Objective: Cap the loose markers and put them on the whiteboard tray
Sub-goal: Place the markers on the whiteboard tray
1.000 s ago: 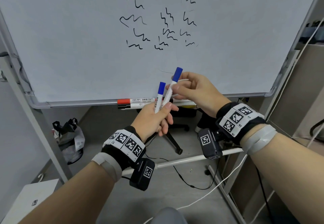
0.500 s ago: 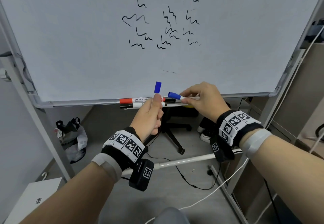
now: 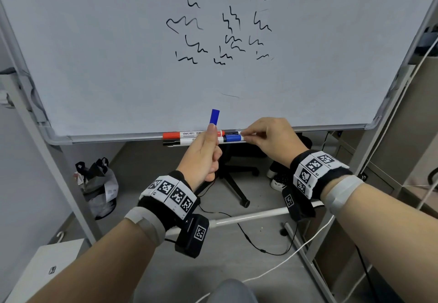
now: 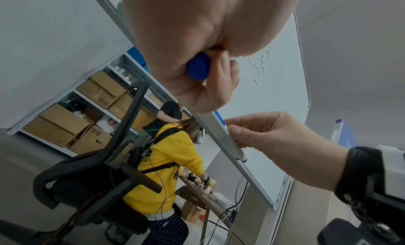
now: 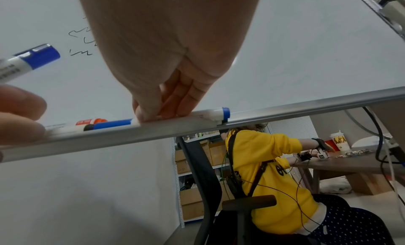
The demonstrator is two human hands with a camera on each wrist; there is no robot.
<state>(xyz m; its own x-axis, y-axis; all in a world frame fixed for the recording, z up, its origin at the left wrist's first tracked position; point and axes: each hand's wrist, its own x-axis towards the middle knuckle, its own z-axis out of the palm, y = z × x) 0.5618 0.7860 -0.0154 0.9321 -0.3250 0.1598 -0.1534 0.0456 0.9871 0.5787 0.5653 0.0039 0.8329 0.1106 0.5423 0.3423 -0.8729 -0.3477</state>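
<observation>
Overhead first, from the head view: left hand [image 3: 201, 158], fingers curled round an upright blue-capped marker [image 3: 214, 116], cap end standing above the thumb, barrel hidden in the fist. Right hand [image 3: 272, 140], fingertips [image 3: 245, 134] pinching a second blue marker [image 3: 233, 138] that lies flat on the whiteboard tray [image 3: 106, 138], blue cap pointing left, clear of the fingers. On the same tray, left of it: a red-capped marker [image 3: 187, 134] and a black-capped marker [image 3: 175, 141], lying lengthwise. Whiteboard [image 3: 118, 53] above, bearing black scribbles.

Left wrist view: blue butt end of the held marker [image 4: 198, 67] showing between the closed fingers of the left hand [image 4: 197, 41]. Right hand [image 4: 274, 136], thumb and forefinger on the white barrel of the tray marker [image 4: 230, 143], whose blue tail end juts below the thumb.

Right wrist view: right hand [image 5: 166, 99], fingers narrow, pressed together on top of the tray marker [image 5: 214, 113]; blue cap to their left, blue tail end to their right. Tray rail [image 5: 306, 110] beneath. Upright marker [image 5: 28, 61] at far left. Background: person in a yellow hoodie [image 5: 263, 179] at a desk.
</observation>
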